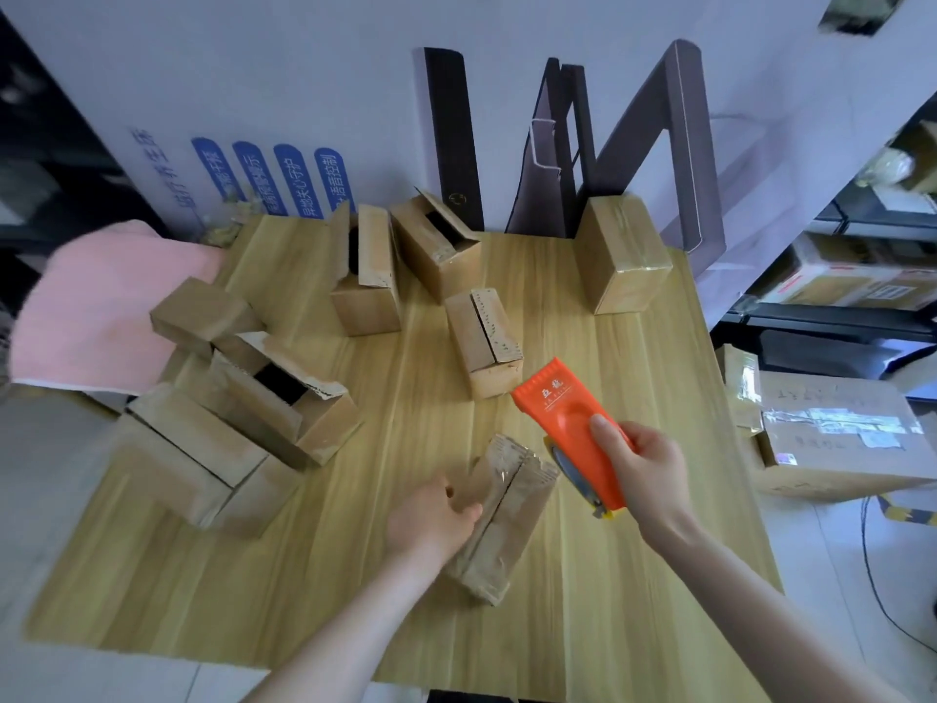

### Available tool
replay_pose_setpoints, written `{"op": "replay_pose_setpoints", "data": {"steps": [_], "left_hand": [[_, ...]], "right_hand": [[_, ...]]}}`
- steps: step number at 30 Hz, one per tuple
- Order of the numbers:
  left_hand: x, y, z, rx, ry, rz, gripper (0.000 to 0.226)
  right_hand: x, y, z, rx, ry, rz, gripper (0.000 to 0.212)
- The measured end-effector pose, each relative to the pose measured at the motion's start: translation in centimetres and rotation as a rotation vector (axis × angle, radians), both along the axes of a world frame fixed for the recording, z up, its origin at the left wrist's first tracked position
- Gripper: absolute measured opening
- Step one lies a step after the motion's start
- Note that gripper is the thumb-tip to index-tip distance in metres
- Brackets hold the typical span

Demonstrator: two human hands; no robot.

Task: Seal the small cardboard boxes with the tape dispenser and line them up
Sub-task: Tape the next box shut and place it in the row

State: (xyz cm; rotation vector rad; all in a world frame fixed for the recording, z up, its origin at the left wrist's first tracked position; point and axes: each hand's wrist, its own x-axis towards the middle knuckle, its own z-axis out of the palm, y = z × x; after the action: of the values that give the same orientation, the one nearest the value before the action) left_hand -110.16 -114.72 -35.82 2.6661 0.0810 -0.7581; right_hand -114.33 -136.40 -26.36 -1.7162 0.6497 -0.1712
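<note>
Wooden table [583, 626] fills the view. Nearest, the left hand [431, 517] clasps the left side of a closed box [507, 509], seam upward. The right hand [644, 469] grips the one orange tape dispenser [573, 423] just right of that box's far end. Thin cardboard looks light and easily dented, so hold it by the sides. Farther off I count seven other boxes, the far-right box [623, 256] apparently taped.

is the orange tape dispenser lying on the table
No, the right hand holds the orange plastic tape dispenser up above the light wooden table.
</note>
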Motion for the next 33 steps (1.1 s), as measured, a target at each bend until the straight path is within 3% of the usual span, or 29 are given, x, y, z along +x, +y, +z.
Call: {"op": "replay_pose_setpoints", "data": {"steps": [2,4,7,10,19,29,33], "left_hand": [[-1.0,0.2,0.5,-0.023,0.002,0.024,0.057],[-0.2,-0.2,2.1,-0.176,-0.096,0.040,0.052],[2.6,-1.4,7.3,-0.639,-0.259,0.221,0.022],[4.6,-2.2,12.6,-1.002,-0.166,0.392,0.016],[4.2,-2.0,16.2,-1.092,-0.160,0.212,0.022],[5.2,-2.5,16.8,-1.015,-0.058,0.246,0.030],[6.3,-2.2,17.3,-1.091,0.078,0.424,0.021]], "right_hand": [[0.1,0.2,0.4,-0.007,-0.008,0.048,0.028],[0.2,0.1,0.9,-0.017,-0.016,0.101,0.026],[0.4,-0.1,1.9,-0.062,-0.040,0.173,0.023],[0.7,-0.2,3.0,-0.093,-0.073,0.211,0.024],[0.8,-0.3,4.5,-0.171,-0.088,0.279,0.013],[1.0,-0.2,5.5,-0.168,-0.093,0.297,0.022],[1.2,-0.2,6.1,-0.130,-0.112,0.288,0.027]]}}
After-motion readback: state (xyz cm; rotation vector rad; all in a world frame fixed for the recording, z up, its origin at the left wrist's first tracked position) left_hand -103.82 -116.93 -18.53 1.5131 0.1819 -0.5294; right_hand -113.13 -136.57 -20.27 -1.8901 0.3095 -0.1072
